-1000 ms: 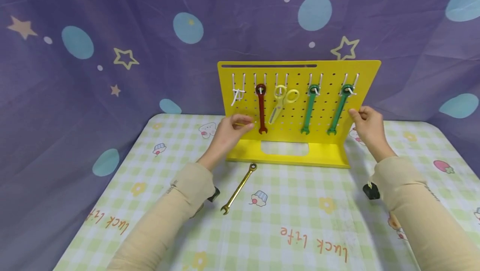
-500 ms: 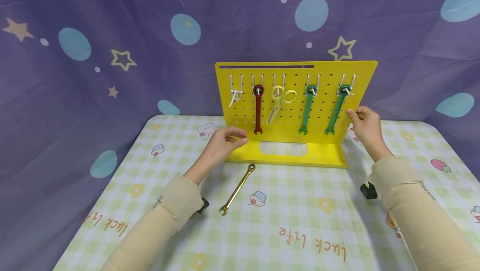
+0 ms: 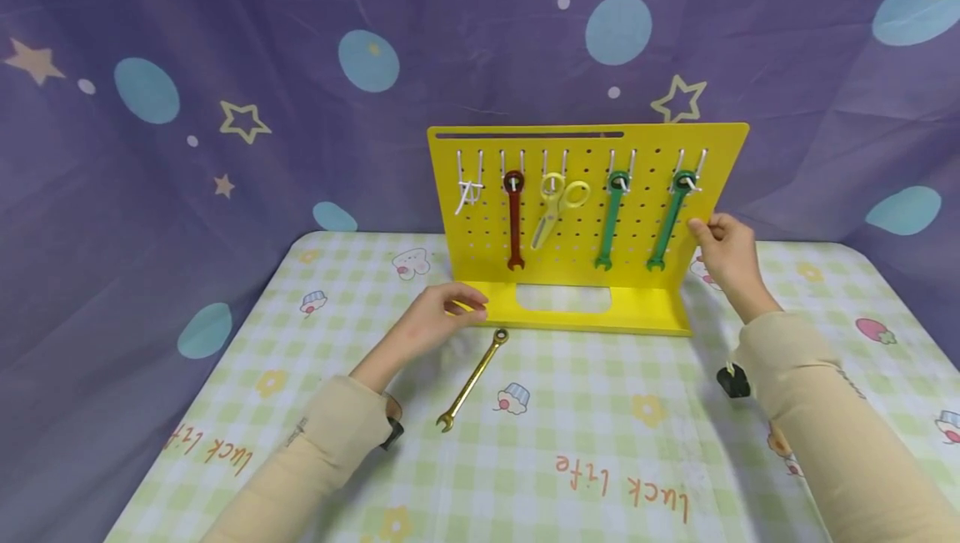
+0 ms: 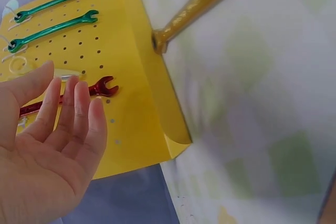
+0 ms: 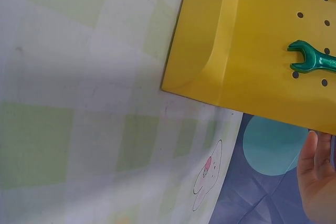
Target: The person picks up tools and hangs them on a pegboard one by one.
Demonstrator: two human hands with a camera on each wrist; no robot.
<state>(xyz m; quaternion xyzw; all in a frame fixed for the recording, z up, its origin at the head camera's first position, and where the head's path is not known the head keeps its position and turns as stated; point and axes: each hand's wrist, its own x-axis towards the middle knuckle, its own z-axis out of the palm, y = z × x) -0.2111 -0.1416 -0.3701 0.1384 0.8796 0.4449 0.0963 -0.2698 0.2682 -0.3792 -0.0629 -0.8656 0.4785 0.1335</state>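
Observation:
A yellow pegboard (image 3: 573, 272) stands upright on its flat foot at the back of the table. My right hand (image 3: 729, 255) pinches its right edge, thumb on the front face. By the lower left corner hovers my left hand (image 3: 435, 315), holding nothing, its fingers loosely bent, as the left wrist view confirms. A gold wrench (image 3: 472, 380) lies on the tablecloth, just right of that hand. From white hooks on the board hang a dark red wrench (image 3: 514, 222), pale yellow scissors (image 3: 547, 222) and two green wrenches, one inner (image 3: 611, 226) and one outer (image 3: 668, 226).
At the board's far left, white hooks (image 3: 468, 188) carry no tool. A checked cloth (image 3: 600, 409) with printed drawings covers the table. Close behind the board hangs a purple curtain (image 3: 480, 42) with stars and blue ovals.
My left hand has moved down and left, from in front of the board near the red wrench to its lower left corner. The right hand keeps hold of the edge.

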